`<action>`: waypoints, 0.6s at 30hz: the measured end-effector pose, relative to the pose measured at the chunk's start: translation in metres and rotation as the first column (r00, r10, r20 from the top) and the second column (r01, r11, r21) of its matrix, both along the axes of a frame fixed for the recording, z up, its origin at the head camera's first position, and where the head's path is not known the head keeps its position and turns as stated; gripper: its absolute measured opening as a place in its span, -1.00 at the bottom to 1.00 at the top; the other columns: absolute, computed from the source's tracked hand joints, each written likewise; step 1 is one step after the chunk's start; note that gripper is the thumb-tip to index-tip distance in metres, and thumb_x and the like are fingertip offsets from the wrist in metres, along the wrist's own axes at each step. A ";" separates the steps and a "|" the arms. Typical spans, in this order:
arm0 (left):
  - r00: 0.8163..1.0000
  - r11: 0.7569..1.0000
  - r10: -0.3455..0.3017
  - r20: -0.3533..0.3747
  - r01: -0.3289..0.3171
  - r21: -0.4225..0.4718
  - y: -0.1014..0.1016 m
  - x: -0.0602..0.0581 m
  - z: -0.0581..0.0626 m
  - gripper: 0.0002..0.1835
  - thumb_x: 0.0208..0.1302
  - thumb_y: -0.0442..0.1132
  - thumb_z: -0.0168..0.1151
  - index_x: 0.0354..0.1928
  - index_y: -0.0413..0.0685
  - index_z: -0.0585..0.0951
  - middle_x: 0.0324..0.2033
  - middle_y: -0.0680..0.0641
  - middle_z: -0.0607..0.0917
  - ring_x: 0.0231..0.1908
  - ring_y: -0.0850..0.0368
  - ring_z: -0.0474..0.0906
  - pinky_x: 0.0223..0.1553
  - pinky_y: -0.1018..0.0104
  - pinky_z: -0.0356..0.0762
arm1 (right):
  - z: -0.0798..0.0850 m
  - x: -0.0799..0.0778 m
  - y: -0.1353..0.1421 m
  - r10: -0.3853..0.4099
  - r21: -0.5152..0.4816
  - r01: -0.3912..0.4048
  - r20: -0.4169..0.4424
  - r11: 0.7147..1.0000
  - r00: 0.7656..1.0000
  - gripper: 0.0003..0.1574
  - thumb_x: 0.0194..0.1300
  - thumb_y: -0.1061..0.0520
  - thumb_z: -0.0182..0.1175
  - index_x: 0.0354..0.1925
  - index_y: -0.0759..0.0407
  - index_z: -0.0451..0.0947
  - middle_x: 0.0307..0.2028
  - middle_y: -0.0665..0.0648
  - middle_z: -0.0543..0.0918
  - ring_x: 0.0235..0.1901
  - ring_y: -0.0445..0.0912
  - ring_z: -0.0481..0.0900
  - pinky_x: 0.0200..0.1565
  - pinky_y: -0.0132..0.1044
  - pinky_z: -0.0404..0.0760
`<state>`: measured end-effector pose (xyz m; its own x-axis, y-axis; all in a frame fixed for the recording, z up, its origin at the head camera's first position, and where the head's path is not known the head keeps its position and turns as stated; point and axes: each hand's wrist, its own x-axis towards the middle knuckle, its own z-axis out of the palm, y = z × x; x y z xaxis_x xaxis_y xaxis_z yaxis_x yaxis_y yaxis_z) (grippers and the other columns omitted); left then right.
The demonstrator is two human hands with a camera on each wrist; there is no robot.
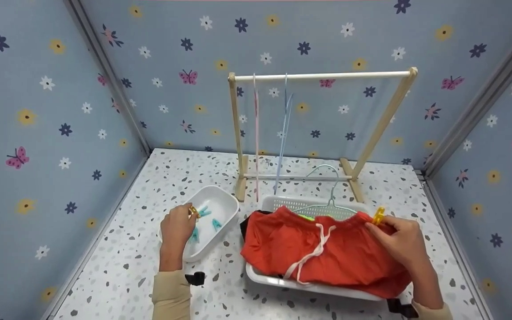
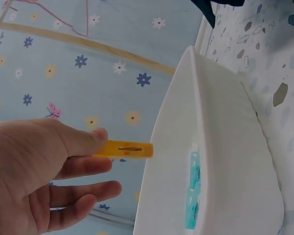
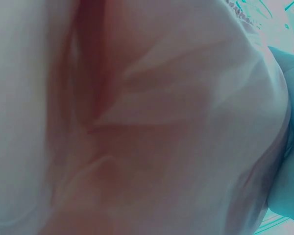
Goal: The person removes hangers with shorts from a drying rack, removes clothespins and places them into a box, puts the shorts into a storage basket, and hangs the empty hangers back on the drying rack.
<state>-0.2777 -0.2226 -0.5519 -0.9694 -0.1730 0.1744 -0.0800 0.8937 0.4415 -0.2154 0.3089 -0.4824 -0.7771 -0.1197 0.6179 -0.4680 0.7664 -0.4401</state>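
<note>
My left hand (image 1: 178,226) pinches a yellow clothespin (image 2: 130,149) between thumb and index finger, above a white tub (image 1: 229,195). Several turquoise clothespins (image 1: 216,224) lie in that tub. At the right, my right hand (image 1: 402,240) holds the waistband corner of red shorts (image 1: 278,240) with a white drawstring. Another yellow clothespin (image 1: 378,215) stands at that corner, by the thumb and index finger. A pale green hanger (image 1: 331,195) rises from behind the waistband. Blurred reddish fabric fills most of the right wrist view.
Under the shorts is a white basket (image 1: 274,202) with black and neon-green cloth showing. Behind it stands a wooden rack with a white rod (image 1: 349,75), carrying a pink hanger (image 1: 257,133) and a blue hanger (image 1: 282,142). Flowered walls enclose the speckled table (image 1: 136,213).
</note>
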 end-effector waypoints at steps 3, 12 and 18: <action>1.000 1.000 0.012 -0.002 -0.012 -0.003 -0.001 -0.002 0.001 -0.58 0.08 -0.17 0.24 -0.01 -0.20 0.52 -0.23 -0.17 0.60 -0.28 -0.08 0.54 -0.34 0.02 0.45 | 0.001 -0.001 0.000 0.000 0.002 0.000 0.002 1.000 1.000 -0.77 -0.08 -0.03 0.36 -0.64 -0.07 0.48 -0.74 -0.16 0.38 -0.75 -0.27 0.23 -0.70 -0.51 0.15; 1.000 1.000 0.006 -0.024 -0.006 0.015 0.001 -0.001 0.004 -0.69 0.11 -0.16 0.20 -0.11 -0.16 0.59 -0.31 -0.13 0.63 -0.36 -0.03 0.56 -0.40 0.06 0.46 | 0.007 -0.004 -0.002 0.007 0.026 -0.007 0.004 1.000 1.000 -0.75 -0.07 -0.03 0.35 -0.65 -0.06 0.47 -0.73 -0.15 0.39 -0.74 -0.26 0.23 -0.68 -0.52 0.18; 1.000 0.999 0.005 -0.024 -0.004 0.034 0.004 0.001 0.004 -0.72 0.16 -0.13 0.15 -0.15 -0.11 0.61 -0.35 -0.07 0.64 -0.41 0.04 0.55 -0.43 0.12 0.45 | 0.007 -0.003 -0.001 0.000 0.026 -0.001 0.022 1.000 1.000 -0.75 -0.07 -0.08 0.34 -0.63 -0.07 0.47 -0.72 -0.16 0.38 -0.74 -0.26 0.23 -0.70 -0.51 0.16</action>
<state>-0.2769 -0.2187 -0.5479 -0.9642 -0.1832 0.1919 -0.0726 0.8779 0.4734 -0.2180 0.3075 -0.4750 -0.7904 -0.1356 0.5973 -0.4586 0.7775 -0.4304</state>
